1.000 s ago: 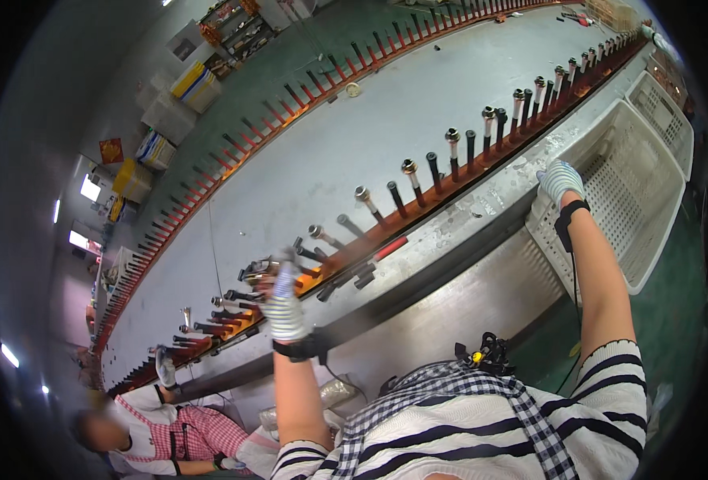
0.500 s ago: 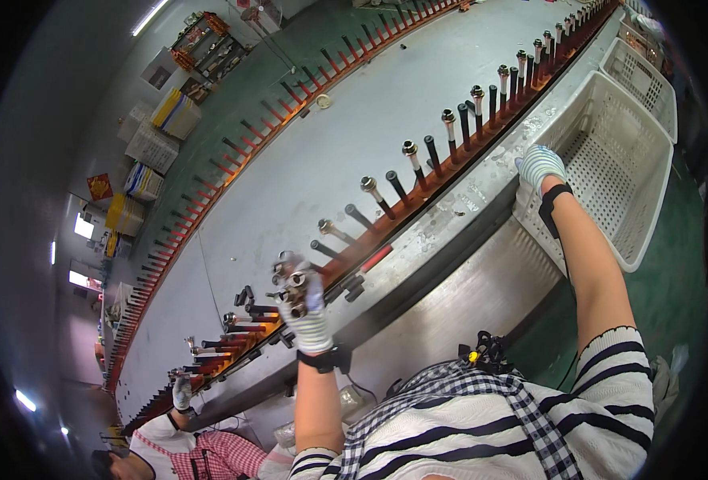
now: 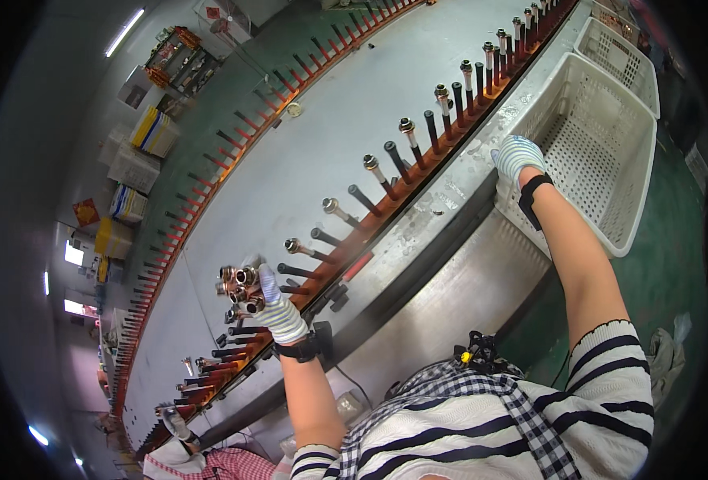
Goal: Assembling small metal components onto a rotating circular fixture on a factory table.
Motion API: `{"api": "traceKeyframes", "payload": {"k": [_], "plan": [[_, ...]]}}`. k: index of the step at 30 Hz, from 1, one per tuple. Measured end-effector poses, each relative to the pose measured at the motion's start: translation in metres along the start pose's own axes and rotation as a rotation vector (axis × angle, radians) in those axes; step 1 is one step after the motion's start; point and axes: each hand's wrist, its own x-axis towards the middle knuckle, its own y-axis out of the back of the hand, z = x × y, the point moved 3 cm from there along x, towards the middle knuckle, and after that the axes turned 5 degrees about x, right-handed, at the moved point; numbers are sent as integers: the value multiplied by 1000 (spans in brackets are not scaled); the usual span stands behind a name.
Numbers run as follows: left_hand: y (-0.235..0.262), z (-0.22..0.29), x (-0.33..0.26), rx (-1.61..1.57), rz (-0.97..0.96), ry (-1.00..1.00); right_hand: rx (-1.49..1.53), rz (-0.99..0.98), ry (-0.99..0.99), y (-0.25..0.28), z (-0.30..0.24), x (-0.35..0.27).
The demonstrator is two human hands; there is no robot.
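Observation:
My left hand (image 3: 280, 312), in a white-and-striped glove, is closed around a bunch of short, shiny metal tube fittings (image 3: 242, 290), held over the row of upright rods at the table's edge. Nearest to it is a rod topped with a similar metal fitting (image 3: 296, 246). Along the rail, dark-tipped rods (image 3: 364, 200) alternate with rods that carry fittings (image 3: 374, 166). Gloved as well, my right hand (image 3: 519, 156) is closed over the near-left rim of a white perforated plastic crate (image 3: 638, 232); its fingertips are partly hidden.
A second white crate (image 3: 622, 60) stands behind the first. The curved grey table (image 3: 306, 160) has another line of rods along its far side. A red stick (image 3: 358, 266) and dark clips (image 3: 338, 300) are on the near edge. A co-worker's gloved hand (image 3: 176, 424) is at lower left.
My left hand has moved left along the rod row with the fittings. My right hand stays on the crate rim. The whole view has shifted slightly.

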Motion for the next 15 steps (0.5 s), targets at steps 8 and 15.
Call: {"api": "traceKeyframes", "payload": {"k": [8,15], "plan": [[-72,41,-43,60,-516,-188,17,-11,-30,2,-3,-2],[-53,-15,-33,-57,-515,40,63,65,23,-1,2,0]]}}
